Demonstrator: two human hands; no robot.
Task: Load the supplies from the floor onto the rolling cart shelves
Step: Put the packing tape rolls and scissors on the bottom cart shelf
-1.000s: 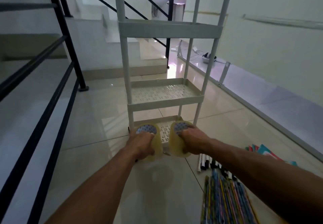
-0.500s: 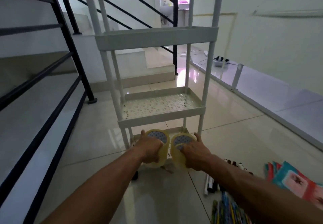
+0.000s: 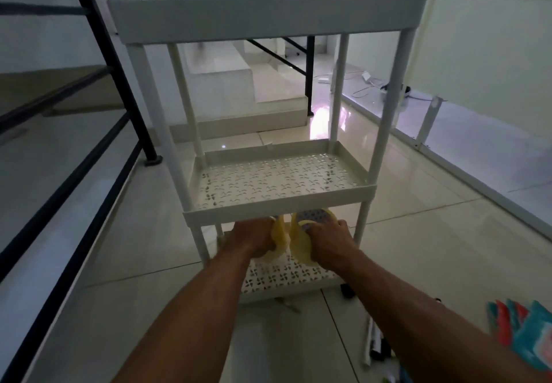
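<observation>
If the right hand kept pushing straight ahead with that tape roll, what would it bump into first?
Probably nothing soon: the right hand holds its tape roll over the bottom shelf, under the middle shelf. The way ahead looks open to the shelf's far rim, which is hidden here.

We hold two yellowish tape rolls inside the bottom shelf (image 3: 286, 275) of a white rolling cart (image 3: 268, 18), one in each grip. Our left hand (image 3: 254, 240) wraps the left tape roll (image 3: 279, 237); our right hand (image 3: 330, 246) clasps the right tape roll (image 3: 301, 230), whose patterned core faces up. The rolls stand side by side between our grips, nearly touching. Directly above our grips the perforated middle shelf (image 3: 280, 180) sits bare. Right of our right grip, colourful booklets (image 3: 525, 332) and markers (image 3: 375, 349) lie on the tiled floor (image 3: 134, 248). Left of our left grip runs a black stair railing (image 3: 98, 32).
</observation>
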